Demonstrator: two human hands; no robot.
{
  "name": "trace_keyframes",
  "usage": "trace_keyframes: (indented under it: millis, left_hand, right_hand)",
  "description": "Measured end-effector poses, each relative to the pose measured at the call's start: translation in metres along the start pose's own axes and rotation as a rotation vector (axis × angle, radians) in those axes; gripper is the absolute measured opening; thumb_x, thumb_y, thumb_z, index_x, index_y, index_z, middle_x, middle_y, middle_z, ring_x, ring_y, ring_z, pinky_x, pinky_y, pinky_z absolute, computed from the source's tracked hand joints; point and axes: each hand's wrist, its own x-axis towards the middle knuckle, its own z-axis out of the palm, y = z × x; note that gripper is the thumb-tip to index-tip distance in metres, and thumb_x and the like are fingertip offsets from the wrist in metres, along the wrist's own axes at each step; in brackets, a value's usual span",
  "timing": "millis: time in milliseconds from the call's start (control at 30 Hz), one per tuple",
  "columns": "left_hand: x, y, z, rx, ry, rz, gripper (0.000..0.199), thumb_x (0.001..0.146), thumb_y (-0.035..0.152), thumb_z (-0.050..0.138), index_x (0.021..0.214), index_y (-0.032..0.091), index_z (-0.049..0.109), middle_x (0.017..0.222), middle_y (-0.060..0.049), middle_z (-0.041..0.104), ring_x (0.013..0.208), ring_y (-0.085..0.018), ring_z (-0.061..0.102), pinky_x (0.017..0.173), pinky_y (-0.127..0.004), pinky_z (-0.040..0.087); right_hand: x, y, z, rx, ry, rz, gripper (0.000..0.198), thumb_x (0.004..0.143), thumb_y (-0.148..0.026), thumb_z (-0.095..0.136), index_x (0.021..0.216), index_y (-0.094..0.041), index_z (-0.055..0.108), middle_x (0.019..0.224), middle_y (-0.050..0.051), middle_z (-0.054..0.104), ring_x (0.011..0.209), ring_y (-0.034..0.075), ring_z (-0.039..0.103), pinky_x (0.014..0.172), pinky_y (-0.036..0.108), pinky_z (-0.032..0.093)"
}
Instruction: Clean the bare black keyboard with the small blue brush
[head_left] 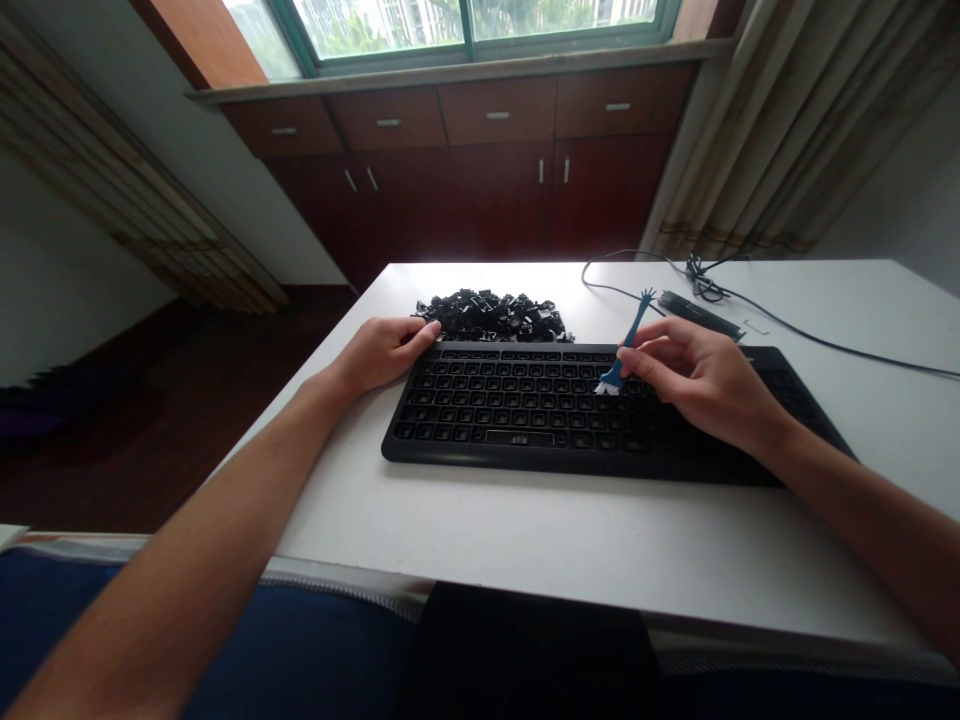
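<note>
A black keyboard (517, 455) with its keycaps off lies flat on the white table, its rows of bare square sockets facing up. At its far left corner is my left hand (381, 352), the thumb at the edge and the fingers closed about the corner, partly hidden. My right hand (694, 375) pinches a small blue brush (634, 328) over the right-middle part of the keys. The brush tilts, with its white bristles down at the sockets and its hand-shaped end up. Behind the keyboard, close to my left thumb, is a heap of loose black keycaps (491, 316).
A black cable (810, 330) runs across the back right of the white table (465, 525). Near it lie a dark elongated object (697, 312) and a thin bent metal piece (756, 327). Beyond the table stand red-brown cabinets (495, 190) under a window.
</note>
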Motion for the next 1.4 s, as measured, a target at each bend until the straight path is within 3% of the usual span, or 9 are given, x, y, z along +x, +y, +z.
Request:
trace_keyframes:
  millis: [367,1400]
  left_hand:
    - [0.0001,-0.0004,0.0006,-0.008,0.005,-0.005,0.046,0.091,0.049,0.042,0.057,0.018,0.042,0.052,0.003,0.035,0.052,-0.011,0.033,0.054,-0.027,0.025]
    - [0.0003,-0.0024,0.0017,-0.015,0.003,-0.002,0.046,0.091,0.048,0.042,0.057,0.017,0.043,0.053,0.003,0.035,0.052,-0.010,0.031,0.053,-0.026,0.025]
  right_hand:
    - [0.0008,0.0028,-0.0007,0.020,0.011,-0.036,0.028,0.082,-0.044,0.067,0.097,-0.021,0.061,0.077,0.003,0.073,0.045,0.008,0.046,0.039,0.025,0.036]
    - [-0.0002,-0.0018,-0.0006,0.046,0.017,0.073,0.028,0.082,-0.046,0.067,0.095,-0.022,0.059,0.074,0.001,0.070,0.046,0.008,0.045,0.042,0.027,0.037]
